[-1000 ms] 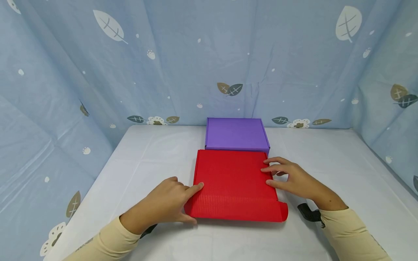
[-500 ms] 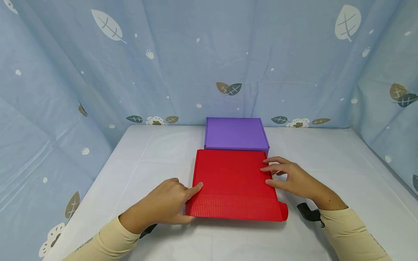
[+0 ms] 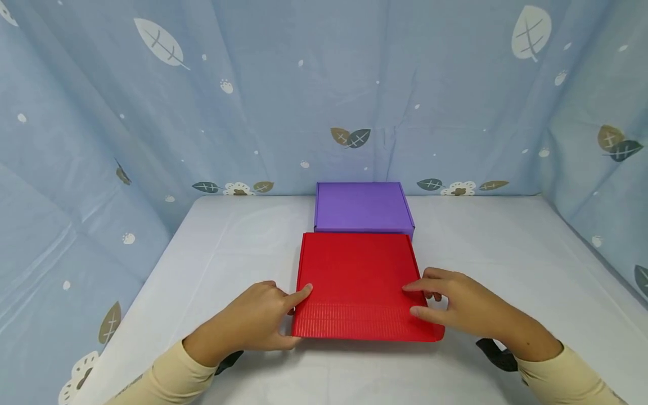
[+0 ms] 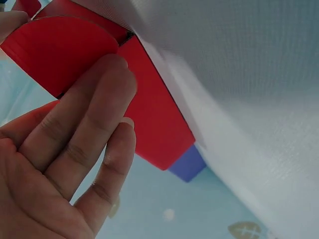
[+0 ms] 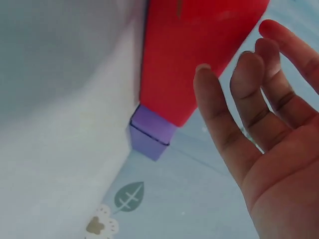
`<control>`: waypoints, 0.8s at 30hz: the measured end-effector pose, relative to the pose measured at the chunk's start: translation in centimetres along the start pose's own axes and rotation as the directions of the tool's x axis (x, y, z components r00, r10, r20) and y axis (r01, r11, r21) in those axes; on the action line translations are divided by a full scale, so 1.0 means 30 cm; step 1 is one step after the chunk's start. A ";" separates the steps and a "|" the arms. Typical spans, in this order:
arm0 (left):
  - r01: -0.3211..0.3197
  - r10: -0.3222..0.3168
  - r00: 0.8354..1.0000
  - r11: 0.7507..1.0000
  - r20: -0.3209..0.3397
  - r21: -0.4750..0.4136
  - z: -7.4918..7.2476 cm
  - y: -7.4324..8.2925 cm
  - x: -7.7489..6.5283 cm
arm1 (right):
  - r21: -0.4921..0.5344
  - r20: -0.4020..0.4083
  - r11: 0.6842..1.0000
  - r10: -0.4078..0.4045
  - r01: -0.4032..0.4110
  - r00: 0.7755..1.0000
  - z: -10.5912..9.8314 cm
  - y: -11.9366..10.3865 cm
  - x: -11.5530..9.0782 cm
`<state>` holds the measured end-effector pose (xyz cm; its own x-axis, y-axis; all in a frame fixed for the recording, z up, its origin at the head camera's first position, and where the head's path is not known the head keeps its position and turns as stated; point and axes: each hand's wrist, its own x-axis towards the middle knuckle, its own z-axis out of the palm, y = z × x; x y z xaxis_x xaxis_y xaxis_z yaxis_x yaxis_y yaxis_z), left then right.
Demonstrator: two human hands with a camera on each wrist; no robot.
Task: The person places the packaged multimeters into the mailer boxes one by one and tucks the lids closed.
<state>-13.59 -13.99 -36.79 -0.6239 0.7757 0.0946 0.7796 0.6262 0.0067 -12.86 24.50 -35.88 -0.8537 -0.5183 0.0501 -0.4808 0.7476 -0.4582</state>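
A red cardboard mailer box (image 3: 359,270) lies on the white-covered table, its ribbed front flap (image 3: 364,322) sloping down toward me. My left hand (image 3: 258,318) is at the near left corner, index fingertip on the lid and thumb at the flap's lower edge. In the left wrist view, its fairly straight fingers touch a rounded red side tab (image 4: 62,52). At the right edge is my right hand (image 3: 466,301), fingers spread and loosely bent, index fingertip over the lid and thumb over the flap's right end. The right wrist view has its fingers beside the red side wall (image 5: 194,55), gripping nothing.
Directly behind the red box stands a closed purple box (image 3: 361,207). White cloth (image 3: 243,236) covers the table. A blue curtain with leaf prints (image 3: 283,101) hangs at the back and sides. Dark straps (image 3: 498,355) show at both wrists.
My right hand has slid toward me along the box's right side to the front flap. The left thumb has shifted slightly left, and the flap's left end has moved in a little.
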 end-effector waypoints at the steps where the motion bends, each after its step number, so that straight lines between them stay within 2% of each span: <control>1: 0.000 0.000 1.000 1.000 -0.002 0.001 0.000 0.000 -0.001 | -0.019 0.007 1.000 0.000 0.000 1.000 0.003 -0.008 -0.012; 4: 0.004 -0.004 1.000 1.000 -0.001 0.004 -0.001 -0.001 -0.004 | -0.099 0.010 0.995 -0.032 0.033 0.999 0.020 -0.019 -0.040; 6: 0.004 -0.004 1.000 1.000 0.000 0.007 -0.002 -0.001 -0.004 | -0.193 -0.002 0.979 -0.061 0.059 0.998 0.035 -0.019 -0.054; 10: -0.002 0.002 1.000 1.000 0.004 0.014 -0.003 -0.001 -0.002 | -0.366 -0.043 0.923 -0.143 0.117 0.989 0.061 -0.013 -0.066; 12: -0.003 0.003 1.000 1.000 0.005 0.011 -0.002 -0.002 -0.001 | -0.420 -0.054 0.898 -0.169 0.132 0.984 0.068 -0.012 -0.070; 14: -0.003 0.003 1.000 1.000 0.006 0.002 0.000 -0.002 -0.002 | -0.440 -0.041 0.890 -0.149 0.116 0.988 0.070 -0.016 -0.073; 19: -0.004 0.004 1.000 1.000 0.000 -0.011 0.001 -0.003 -0.001 | -0.411 0.020 0.910 -0.058 0.061 0.998 0.066 -0.024 -0.078; 24: -0.002 0.002 1.000 1.000 -0.007 -0.015 0.004 -0.003 -0.003 | -0.375 0.043 0.926 -0.028 0.042 0.999 0.070 -0.023 -0.080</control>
<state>-13.59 -14.11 -36.91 -0.6219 0.7765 0.1014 0.7817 0.6233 0.0210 -10.07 24.37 -37.54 -0.8304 -0.5566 0.0253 -0.5564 0.8261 -0.0891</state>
